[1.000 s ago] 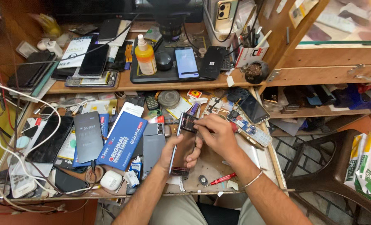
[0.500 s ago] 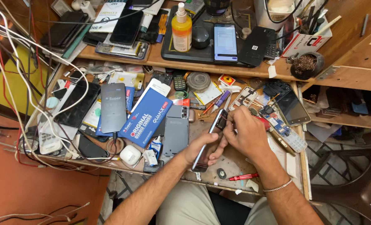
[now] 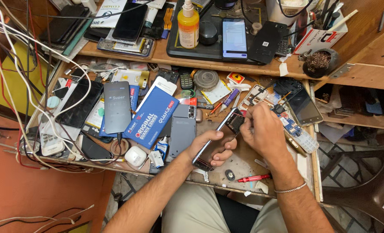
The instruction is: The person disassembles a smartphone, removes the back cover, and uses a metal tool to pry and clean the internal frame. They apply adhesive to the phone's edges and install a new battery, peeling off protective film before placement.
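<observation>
Left hand: the left hand (image 3: 209, 146) lay palm up near the front edge of the workbench (image 3: 243, 166), fingers curled under and around the lower half of an opened phone (image 3: 220, 138), holding it tilted.
Right hand: the right hand (image 3: 265, 131) sat at 3 o'clock of the phone, fingers pinched narrow at the phone's upper end; whether they held a small tool could not be told.
Phone: it was a dark slim handset, running from 7 o'clock to 1 o'clock, at the middle of the bench between the two hands.
At 9 o'clock of the phone: a grey back cover (image 3: 182, 131) lay just beside the left hand, and beyond it a blue box (image 3: 152, 117) and a dark flat panel (image 3: 117, 107).
At 6 o'clock: a red screwdriver (image 3: 250, 178) lay on the bench, near the right forearm, with a small dark round part (image 3: 230, 175) beside it.
At 3 o'clock: a second phone (image 3: 304, 106) with a dark screen lay beyond the right hand, and a keypad strip (image 3: 302, 136) was partly hidden by that hand.
At 12 o'clock: pens, a small keypad handset (image 3: 186, 80) and a round tin (image 3: 206, 79) crowded the back of the bench.
Upper shelf: a yellow bottle (image 3: 188, 26) and a lit phone (image 3: 234, 38) stood well apart from the hands.
At 9 o'clock, far: white and red cables (image 3: 15, 86) draped over the left edge, crossing a black phone (image 3: 80, 102).
</observation>
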